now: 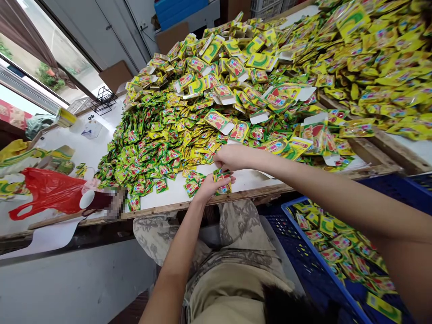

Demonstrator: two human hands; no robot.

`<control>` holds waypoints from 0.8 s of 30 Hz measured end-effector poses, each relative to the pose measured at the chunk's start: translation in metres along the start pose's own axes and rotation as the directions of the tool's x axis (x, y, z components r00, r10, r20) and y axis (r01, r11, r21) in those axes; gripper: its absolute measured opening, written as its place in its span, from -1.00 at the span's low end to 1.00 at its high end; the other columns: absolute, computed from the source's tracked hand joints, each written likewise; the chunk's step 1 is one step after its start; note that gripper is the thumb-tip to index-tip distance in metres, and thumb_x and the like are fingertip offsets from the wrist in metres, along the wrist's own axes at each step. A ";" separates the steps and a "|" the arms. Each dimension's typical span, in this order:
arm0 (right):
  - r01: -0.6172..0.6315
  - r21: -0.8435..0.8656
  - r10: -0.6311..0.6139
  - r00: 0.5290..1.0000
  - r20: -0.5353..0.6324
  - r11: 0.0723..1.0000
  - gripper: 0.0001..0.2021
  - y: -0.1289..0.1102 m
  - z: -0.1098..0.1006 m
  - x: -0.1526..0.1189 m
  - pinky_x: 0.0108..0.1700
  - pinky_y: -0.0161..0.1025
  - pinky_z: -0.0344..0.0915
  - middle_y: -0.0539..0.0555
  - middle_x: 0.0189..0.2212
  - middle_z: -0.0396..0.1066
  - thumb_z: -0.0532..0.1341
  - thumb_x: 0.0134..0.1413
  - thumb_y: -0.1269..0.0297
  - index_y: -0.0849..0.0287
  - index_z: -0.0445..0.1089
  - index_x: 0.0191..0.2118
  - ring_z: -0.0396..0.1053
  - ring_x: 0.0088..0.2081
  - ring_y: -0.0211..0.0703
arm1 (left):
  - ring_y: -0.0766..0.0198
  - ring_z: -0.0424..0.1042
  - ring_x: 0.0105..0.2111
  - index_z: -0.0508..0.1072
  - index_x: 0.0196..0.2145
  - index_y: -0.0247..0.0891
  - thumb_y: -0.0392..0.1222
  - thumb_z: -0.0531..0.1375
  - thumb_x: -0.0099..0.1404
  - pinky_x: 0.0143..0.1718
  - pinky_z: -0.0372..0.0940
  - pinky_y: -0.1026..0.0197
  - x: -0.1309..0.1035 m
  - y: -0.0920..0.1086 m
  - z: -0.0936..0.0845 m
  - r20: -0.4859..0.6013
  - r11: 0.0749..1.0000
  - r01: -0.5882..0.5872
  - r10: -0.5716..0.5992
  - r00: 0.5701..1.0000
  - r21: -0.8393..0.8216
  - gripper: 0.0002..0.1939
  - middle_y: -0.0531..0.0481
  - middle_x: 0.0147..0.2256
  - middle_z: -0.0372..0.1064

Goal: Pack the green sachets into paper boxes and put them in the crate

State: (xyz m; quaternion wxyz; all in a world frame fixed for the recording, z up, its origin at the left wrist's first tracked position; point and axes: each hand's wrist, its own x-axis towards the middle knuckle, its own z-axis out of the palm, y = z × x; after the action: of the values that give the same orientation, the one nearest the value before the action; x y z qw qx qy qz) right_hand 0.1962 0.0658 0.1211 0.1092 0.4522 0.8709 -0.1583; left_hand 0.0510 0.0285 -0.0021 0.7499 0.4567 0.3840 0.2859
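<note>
Near the table's front edge, my left hand (209,185) is closed on a small green and yellow packet (222,182). My right hand (229,157) is just above it, fingers bent down and pinched at the packet's top; what they grip there is too small to make out. Several similar packets (193,183) lie left of my left hand. Behind both hands rises a large pile of small green and yellow packets (162,135), with bigger flat boxes (219,120) on its upper and right parts.
A blue crate (286,208) with packets stands low at the right. On the left are a red plastic bag (50,191), a cup (92,200) and a black wire rack (104,100). Wooden strips (151,210) edge the white table; more yellow packets (388,67) heap at the far right.
</note>
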 end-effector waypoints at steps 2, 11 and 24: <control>-0.012 -0.003 0.011 0.999 -0.045 1.000 -0.82 0.003 0.000 -0.004 -0.42 -0.29 0.08 0.14 -0.42 0.50 0.20 -0.08 0.46 0.18 0.52 -0.32 0.40 -0.35 -0.11 | 0.05 0.53 -0.19 0.52 -0.17 -0.40 -0.02 0.41 -0.04 -0.03 0.32 0.05 0.000 0.001 0.000 0.015 1.000 0.002 -0.002 1.000 0.011 -0.48 -0.21 -0.23 0.55; 0.053 -0.015 -0.054 0.997 -0.051 0.998 -0.79 0.000 0.006 -0.006 -0.40 -0.28 0.07 0.15 -0.43 0.51 0.18 -0.11 0.48 0.18 0.55 -0.37 0.39 -0.37 -0.11 | -0.01 0.51 -0.12 0.54 -0.25 -0.42 0.00 0.41 -0.07 0.00 0.30 0.04 0.001 0.001 0.000 0.024 0.999 0.006 -0.007 1.000 0.035 -0.51 -0.23 -0.28 0.56; 0.089 0.221 -0.122 0.983 0.141 0.971 -0.75 0.009 0.013 -0.001 -0.44 -0.35 0.12 0.02 -0.63 0.46 0.09 -0.04 0.51 0.23 0.53 -0.40 0.32 -0.57 -0.28 | 0.05 0.51 -0.16 0.55 -0.23 -0.38 -0.01 0.41 -0.06 -0.05 0.34 0.08 0.001 0.000 0.001 0.043 0.998 -0.035 0.033 0.999 0.044 -0.52 -0.18 -0.26 0.56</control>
State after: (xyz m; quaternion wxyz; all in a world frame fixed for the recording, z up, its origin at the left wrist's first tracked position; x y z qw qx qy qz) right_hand 0.2050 0.0650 0.1082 0.1180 0.4009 0.8606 -0.2910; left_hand 0.0519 0.0289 -0.0022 0.7423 0.4859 0.3665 0.2801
